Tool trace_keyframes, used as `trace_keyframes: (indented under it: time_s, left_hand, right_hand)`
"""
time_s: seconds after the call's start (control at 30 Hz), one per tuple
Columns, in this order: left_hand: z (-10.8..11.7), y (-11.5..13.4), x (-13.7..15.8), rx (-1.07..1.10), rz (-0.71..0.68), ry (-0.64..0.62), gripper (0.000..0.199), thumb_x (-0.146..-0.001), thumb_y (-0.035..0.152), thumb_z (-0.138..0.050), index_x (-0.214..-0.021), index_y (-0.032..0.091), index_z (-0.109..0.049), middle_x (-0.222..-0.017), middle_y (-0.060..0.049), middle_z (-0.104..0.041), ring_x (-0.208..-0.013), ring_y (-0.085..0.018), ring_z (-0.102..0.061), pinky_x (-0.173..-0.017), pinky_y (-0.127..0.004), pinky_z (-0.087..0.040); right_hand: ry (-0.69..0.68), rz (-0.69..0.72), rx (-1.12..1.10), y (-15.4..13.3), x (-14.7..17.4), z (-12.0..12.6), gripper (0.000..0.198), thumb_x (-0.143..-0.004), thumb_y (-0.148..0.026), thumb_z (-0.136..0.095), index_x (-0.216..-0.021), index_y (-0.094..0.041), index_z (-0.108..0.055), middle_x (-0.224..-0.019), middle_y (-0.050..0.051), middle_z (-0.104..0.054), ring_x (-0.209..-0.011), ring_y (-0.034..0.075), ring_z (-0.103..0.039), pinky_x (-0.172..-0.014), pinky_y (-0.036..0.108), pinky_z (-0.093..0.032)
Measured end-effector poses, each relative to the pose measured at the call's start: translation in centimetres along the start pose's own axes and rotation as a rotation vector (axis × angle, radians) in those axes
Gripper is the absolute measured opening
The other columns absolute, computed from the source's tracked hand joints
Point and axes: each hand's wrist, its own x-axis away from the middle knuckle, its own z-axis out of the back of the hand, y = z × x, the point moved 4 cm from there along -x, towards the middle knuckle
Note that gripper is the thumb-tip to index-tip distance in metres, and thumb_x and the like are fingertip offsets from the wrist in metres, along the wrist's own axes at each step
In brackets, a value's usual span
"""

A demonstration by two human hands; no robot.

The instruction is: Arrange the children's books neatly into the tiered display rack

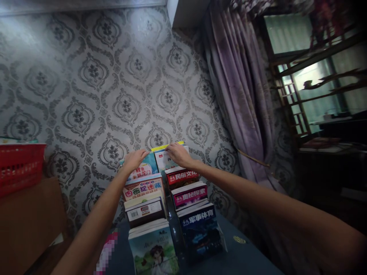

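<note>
Two columns of upright books stand in tiers, leaning back towards the wall. My left hand (134,159) is closed over the top edge of a teal children's book (153,163) at the back of the left column. At the back of the right column, my right hand (180,155) grips the top of a white book (162,160), its fingertips bent over the edge. A yellow edge (159,148) shows behind that book. Nearer are a red book (183,179), a purple book (190,196) and a dark blue book (199,231). A green-covered book (155,250) fronts the left column.
Under the books is a dark blue surface (243,259). A red plastic basket (21,168) sits on a cardboard box (31,225) at the left. Patterned wallpaper (126,107) rises behind, with a purple curtain (241,95) and wooden shelving (318,95) to the right.
</note>
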Motion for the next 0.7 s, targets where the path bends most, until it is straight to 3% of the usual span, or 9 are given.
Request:
trace_keyframes:
  time_s: [0.27, 0.4, 0.57, 0.7]
  left_hand:
    - [0.5, -0.4, -0.3, 0.110, -0.098, -0.053, 0.047, -0.098, 0.049, -0.028, -0.095, 0.023, -0.066, -0.098, -0.008, -0.071, -0.092, -0.026, -0.064, -0.079, -0.032, -0.043]
    - [1.6, -1.7, -0.2, 0.223, -0.155, 0.009, 0.051, -0.097, 0.047, -0.023, -0.095, 0.021, -0.067, -0.096, -0.008, -0.071, -0.093, -0.025, -0.064, -0.084, -0.033, -0.045]
    - [2.3, -5.7, 0.8, 0.314, -0.033, 0.095, 0.054, -0.092, 0.056, -0.028, -0.091, 0.020, -0.068, -0.087, -0.009, -0.072, -0.086, -0.026, -0.065, -0.084, -0.037, -0.047]
    - [1.5, -8.7, 2.8, 0.652, 0.151, 0.169, 0.062, -0.089, 0.065, -0.029, -0.096, 0.015, -0.067, -0.095, -0.012, -0.071, -0.089, -0.024, -0.066, -0.082, -0.036, -0.050]
  right_hand:
    - [-0.012, 0.004, 0.022, -0.3, 0.0, 0.0, 0.027, -0.090, -0.026, -0.056, -0.112, -0.012, -0.064, -0.110, 0.013, -0.067, -0.106, 0.025, -0.057, -0.092, 0.035, -0.040]
    - [-0.016, 0.002, -0.012, 0.0, 0.0, 0.2, 0.028, -0.094, -0.030, -0.053, -0.112, -0.013, -0.065, -0.111, 0.012, -0.066, -0.103, 0.023, -0.059, -0.089, 0.032, -0.042]
    - [0.038, -0.008, 0.001, -0.2, 0.3, 0.2, 0.025, -0.093, -0.027, -0.055, -0.111, -0.014, -0.066, -0.112, 0.013, -0.065, -0.105, 0.025, -0.058, -0.091, 0.034, -0.042]
    - [0.092, 0.066, 0.024, -2.4, 0.1, -0.2, 0.028, -0.093, -0.028, -0.057, -0.116, -0.014, -0.064, -0.120, 0.014, -0.063, -0.113, 0.027, -0.054, -0.098, 0.039, -0.039]
